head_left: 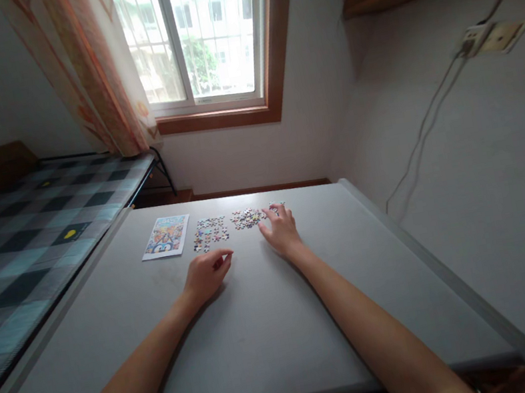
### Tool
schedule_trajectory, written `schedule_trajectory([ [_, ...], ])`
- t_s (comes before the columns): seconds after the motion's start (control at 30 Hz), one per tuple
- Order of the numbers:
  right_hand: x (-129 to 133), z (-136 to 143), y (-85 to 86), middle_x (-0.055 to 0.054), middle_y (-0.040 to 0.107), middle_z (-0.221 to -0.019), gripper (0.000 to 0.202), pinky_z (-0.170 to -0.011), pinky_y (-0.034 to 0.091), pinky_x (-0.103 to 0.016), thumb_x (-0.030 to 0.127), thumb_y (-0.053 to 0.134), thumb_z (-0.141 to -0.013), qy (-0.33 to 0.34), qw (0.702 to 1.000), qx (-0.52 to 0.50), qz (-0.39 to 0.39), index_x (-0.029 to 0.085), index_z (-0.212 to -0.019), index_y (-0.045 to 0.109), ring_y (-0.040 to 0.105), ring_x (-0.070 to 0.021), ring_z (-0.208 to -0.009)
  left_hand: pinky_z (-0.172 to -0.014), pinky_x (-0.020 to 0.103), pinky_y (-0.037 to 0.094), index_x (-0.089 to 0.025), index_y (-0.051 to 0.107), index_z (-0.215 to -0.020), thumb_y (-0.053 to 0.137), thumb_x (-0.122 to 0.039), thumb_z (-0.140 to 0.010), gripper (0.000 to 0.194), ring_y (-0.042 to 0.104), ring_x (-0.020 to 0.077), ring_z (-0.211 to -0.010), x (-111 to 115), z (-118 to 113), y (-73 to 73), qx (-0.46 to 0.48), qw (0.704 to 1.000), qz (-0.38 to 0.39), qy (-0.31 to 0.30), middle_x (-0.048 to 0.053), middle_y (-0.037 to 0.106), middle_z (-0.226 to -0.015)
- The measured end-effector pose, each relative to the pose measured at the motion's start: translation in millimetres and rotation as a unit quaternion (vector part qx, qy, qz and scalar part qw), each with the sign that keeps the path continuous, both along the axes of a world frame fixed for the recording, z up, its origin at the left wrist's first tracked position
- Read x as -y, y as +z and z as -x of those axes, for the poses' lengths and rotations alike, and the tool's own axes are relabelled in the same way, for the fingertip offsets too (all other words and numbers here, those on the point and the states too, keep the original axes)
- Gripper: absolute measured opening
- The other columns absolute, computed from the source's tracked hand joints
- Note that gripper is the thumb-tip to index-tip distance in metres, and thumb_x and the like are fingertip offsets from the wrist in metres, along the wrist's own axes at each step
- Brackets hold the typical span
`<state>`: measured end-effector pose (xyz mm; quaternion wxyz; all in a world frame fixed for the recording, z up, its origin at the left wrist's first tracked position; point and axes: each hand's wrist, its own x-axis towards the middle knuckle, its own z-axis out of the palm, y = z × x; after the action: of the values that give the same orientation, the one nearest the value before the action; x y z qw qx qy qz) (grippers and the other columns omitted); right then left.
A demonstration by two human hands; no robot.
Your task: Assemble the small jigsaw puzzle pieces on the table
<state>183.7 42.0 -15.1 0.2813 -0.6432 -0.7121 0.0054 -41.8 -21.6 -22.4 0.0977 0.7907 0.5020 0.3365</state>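
Head view: I see a grey table (246, 335) filling the lower centre, its right edge along a white wall. At frame centre my right hand (279, 231) lies flat, fingers spread, fingertips touching the loose pile (247, 218). My left hand (208, 275) rests just left of it, fingers curled, thumb and forefinger pinched together; whether on a piece, I can't tell. Sorted pieces (209, 233) and a picture card (166, 236) sit further left. Window (197, 32) top centre, curtain (88, 71) upper left, checked bed (19, 232) left.
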Motion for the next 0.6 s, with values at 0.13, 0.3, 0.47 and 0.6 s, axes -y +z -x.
schedule_trajectory([
  [0.13,10.3,13.8,-0.4,-0.009,0.044,-0.133,0.045,-0.098,0.035,-0.039,0.040,0.046,-0.088,0.057,0.998,0.029,-0.002,0.023,-0.129,0.051,0.040,-0.0266,-0.117,-0.056,0.018,0.037,-0.019,0.071,-0.093,0.052,-0.028,-0.086,0.022,0.049,0.0083,-0.052,0.1,-0.3,0.4,-0.001,1.000,0.002,0.000,-0.002,0.059,-0.059],
  [0.3,13.9,17.4,-3.0,-0.008,0.043,-0.139,0.046,-0.103,0.030,-0.040,0.042,0.043,-0.090,0.090,0.992,0.080,0.031,0.021,-0.131,0.050,0.037,-0.0269,-0.120,-0.056,0.019,0.037,-0.020,0.071,-0.093,0.053,-0.028,-0.086,0.021,0.048,0.0082,-0.052,-0.1,-0.5,-0.4,-0.004,1.000,0.000,-0.005,-0.002,0.060,-0.059],
  [0.47,14.2,19.6,-1.2,-0.008,0.036,-0.146,0.051,-0.104,0.027,-0.043,0.046,0.037,-0.092,0.075,0.990,0.103,0.067,0.022,-0.136,0.044,0.035,-0.0279,-0.124,-0.056,0.019,0.037,-0.020,0.071,-0.093,0.053,-0.028,-0.086,0.021,0.048,0.0082,-0.052,-0.6,0.0,-1.0,-0.007,1.000,0.001,-0.012,-0.002,0.059,-0.058],
  [0.6,13.0,21.7,-1.4,-0.010,0.032,-0.148,0.053,-0.104,0.026,-0.044,0.049,0.035,-0.092,0.070,0.988,0.114,0.084,0.022,-0.137,0.042,0.032,-0.0286,-0.127,-0.055,0.019,0.036,-0.020,0.071,-0.093,0.053,-0.028,-0.086,0.021,0.048,0.0079,-0.051,-0.5,-0.6,-1.1,-0.006,1.000,0.003,-0.016,-0.002,0.059,-0.058],
])
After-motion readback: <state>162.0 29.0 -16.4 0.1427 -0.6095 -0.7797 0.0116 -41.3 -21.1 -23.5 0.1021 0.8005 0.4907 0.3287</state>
